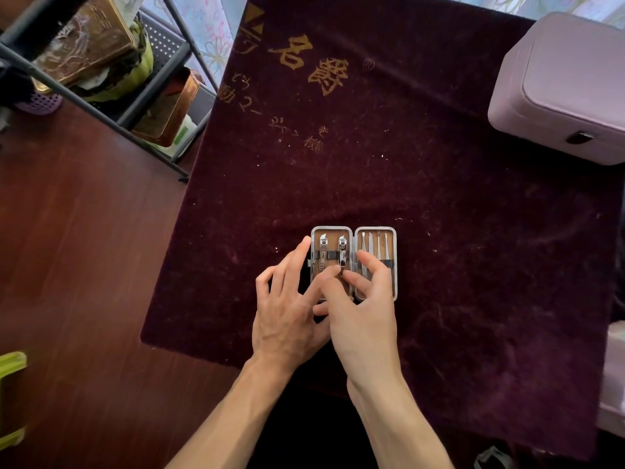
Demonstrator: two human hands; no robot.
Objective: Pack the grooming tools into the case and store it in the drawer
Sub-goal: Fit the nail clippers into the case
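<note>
A small metal-framed grooming case [374,229] lies open flat on the dark purple velvet cloth [439,231]. Its left half holds two nail clippers, one [323,250] at the left and one [343,248] beside the hinge, under a black strap. Its right half holds several thin tweezers and picks [378,245]. My left hand [287,306] rests on the case's left edge, index finger reaching to the right clipper's lower end. My right hand [365,309] pinches that same clipper's lower end between thumb and forefinger and covers the case's lower part.
A lilac box [561,86] with a dark latch stands at the cloth's far right. A black metal shelf rack [162,106] with tins and bottles stands at the back left on the red-brown wooden floor. A green object [10,397] sits at the left edge.
</note>
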